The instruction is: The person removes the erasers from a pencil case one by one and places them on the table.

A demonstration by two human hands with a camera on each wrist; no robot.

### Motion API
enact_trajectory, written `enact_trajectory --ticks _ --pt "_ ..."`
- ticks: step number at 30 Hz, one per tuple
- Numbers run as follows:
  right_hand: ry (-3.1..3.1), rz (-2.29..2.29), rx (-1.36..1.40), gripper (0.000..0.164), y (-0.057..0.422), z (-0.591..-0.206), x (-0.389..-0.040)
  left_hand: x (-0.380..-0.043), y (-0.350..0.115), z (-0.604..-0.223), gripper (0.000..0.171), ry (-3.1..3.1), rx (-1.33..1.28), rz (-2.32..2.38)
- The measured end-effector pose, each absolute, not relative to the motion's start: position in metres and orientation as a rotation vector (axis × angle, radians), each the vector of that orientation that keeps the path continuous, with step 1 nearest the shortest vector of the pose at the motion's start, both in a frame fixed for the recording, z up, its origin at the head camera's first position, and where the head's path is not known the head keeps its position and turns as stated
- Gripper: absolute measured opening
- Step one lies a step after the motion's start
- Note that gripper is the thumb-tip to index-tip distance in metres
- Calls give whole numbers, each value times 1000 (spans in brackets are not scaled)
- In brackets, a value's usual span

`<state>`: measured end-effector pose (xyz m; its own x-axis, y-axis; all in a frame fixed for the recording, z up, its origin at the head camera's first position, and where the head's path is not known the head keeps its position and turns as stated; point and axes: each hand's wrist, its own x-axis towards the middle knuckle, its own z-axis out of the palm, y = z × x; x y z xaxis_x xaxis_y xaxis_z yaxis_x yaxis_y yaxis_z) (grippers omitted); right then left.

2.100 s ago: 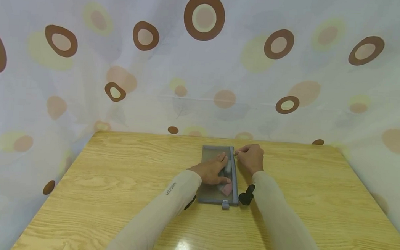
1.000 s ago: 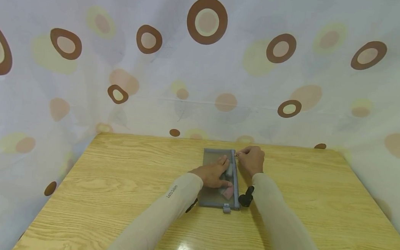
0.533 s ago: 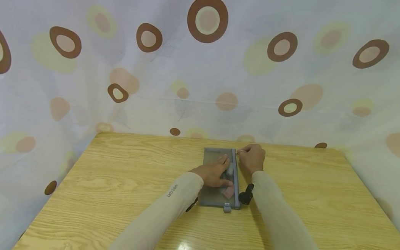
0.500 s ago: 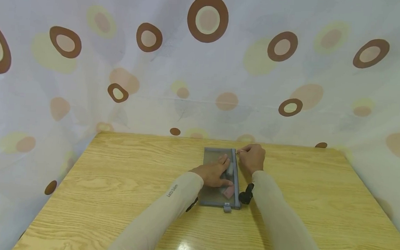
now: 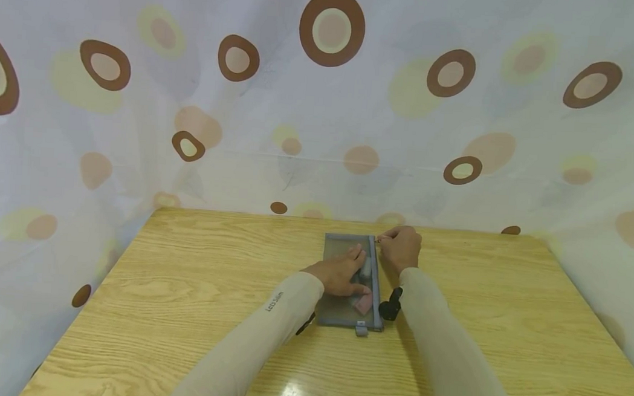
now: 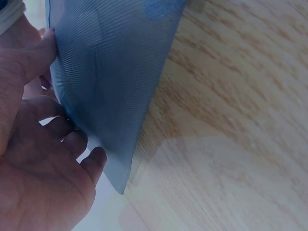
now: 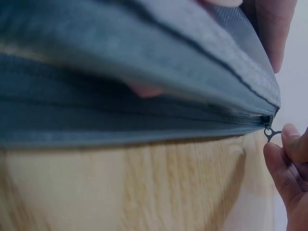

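Note:
A grey mesh zip pouch lies on the table, its zipper edge facing right. My left hand rests on top of it with fingers spread; the left wrist view shows that hand against the pouch's mesh. At the far right corner, my right hand pinches the zipper pull between thumb and fingertips. Seen from the right wrist, the zipper's two edges stand apart and the slider sits at the far end. Through the mesh show a pink item and a pale item.
The wood-grain table extends on both sides of the pouch. A white curtain with brown and yellow circles hangs behind it and along both sides. A small fabric tab sticks out from the pouch's near edge.
My right hand has moved slightly away from me along the zipper edge, bringing the pull nearer the pouch's far corner. My left hand stays on the pouch. The head view has shifted a little.

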<state>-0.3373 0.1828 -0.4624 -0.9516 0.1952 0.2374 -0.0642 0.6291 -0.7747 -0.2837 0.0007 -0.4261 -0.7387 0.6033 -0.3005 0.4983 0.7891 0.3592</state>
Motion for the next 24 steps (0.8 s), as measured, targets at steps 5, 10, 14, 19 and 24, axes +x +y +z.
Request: enact_trajectory --ticks 5,10,14,19,24 --pt "-2561 1233 -101 17 182 -464 -340 -283 0 -426 89 2575 831 358" --pt "-2558 1225 -112 18 182 -463 -342 -284 0 -426 88 2572 838 358" --pt "-2558 1234 -118 19 182 -462 -343 -283 1 -426 88 2569 840 360" --pt "-2558 1222 -122 17 181 -462 -345 -283 0 -425 87 2577 844 356" --pt "-2571 1212 -168 16 182 -464 -350 -284 0 -426 87 2577 854 356"
